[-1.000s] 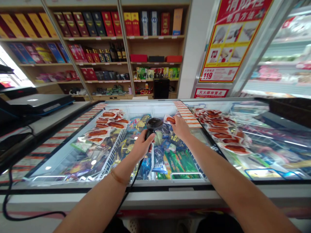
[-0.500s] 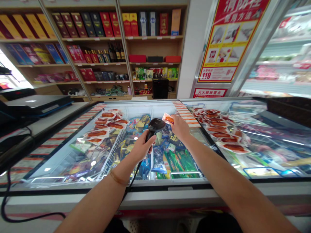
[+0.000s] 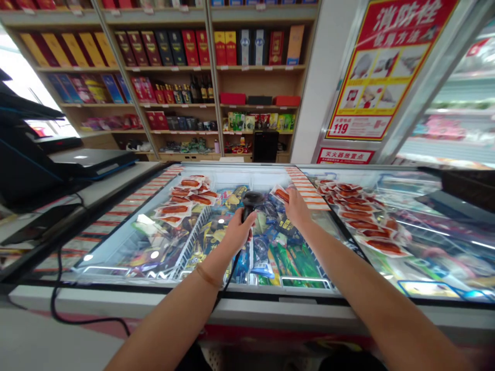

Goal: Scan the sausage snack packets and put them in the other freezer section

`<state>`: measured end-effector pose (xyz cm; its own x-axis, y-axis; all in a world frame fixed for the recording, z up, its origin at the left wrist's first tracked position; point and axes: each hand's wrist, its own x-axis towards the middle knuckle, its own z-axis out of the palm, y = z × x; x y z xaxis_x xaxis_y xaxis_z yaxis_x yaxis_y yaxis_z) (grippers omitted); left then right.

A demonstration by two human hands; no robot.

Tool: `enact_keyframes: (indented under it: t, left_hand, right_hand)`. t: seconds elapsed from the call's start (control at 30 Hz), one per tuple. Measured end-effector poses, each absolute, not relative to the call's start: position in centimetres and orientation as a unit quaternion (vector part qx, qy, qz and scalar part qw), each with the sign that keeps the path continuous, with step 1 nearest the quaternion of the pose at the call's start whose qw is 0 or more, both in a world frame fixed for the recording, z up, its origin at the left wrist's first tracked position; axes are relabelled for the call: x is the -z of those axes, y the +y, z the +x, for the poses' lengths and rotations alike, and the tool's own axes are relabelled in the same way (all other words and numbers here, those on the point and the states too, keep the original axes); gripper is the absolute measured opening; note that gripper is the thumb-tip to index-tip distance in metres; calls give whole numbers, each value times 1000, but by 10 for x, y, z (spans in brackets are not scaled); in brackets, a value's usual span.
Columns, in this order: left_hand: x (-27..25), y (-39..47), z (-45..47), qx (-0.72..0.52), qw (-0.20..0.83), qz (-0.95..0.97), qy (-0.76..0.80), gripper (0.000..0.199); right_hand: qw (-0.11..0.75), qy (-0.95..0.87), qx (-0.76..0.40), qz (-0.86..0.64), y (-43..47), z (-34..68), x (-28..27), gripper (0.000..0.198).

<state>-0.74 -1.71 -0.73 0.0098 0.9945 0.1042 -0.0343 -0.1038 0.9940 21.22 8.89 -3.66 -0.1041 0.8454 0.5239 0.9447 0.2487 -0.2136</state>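
Observation:
My left hand (image 3: 238,230) is wrapped round the handle of a black barcode scanner (image 3: 253,199), whose head tilts toward the right. A cable hangs from its grip. In my right hand (image 3: 297,206), pinched by the fingers, is a clear packet holding a reddish-brown sausage (image 3: 280,194). The packet is slightly right of the scanner, with a small gap between them. Both hands are over the glass-topped freezer (image 3: 266,293). More packaged sausages (image 3: 174,210) lie on the glass to the left, and another pile of sausage packets (image 3: 363,225) lies to the right.
Wire baskets in the freezer hold colourful ice-cream packs (image 3: 296,260). A counter with a flat black-and-silver device (image 3: 93,162) stands at the left, and a loose black cable (image 3: 58,288) runs down there. Shelves of boxes (image 3: 174,46) rise behind. A dark object (image 3: 467,188) sits at the right edge.
The view has tilted up and shifted left, so the scene sits lower and farther right. The scanner head faces more away from me. Both hands keep their holds.

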Motion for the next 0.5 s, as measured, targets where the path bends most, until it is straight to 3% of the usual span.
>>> enact_keyframes:
  t: [0.2,0.5]
  left_hand:
    - [-36,-28,-58,-596,455,453,483,47]
    - [-55,-70,-203,-672,309,328,588,41]
  right_hand:
    - [256,-786,79,-557,84,161,15,38]
    - [242,-873,54,-419,82,-38,-35,40]
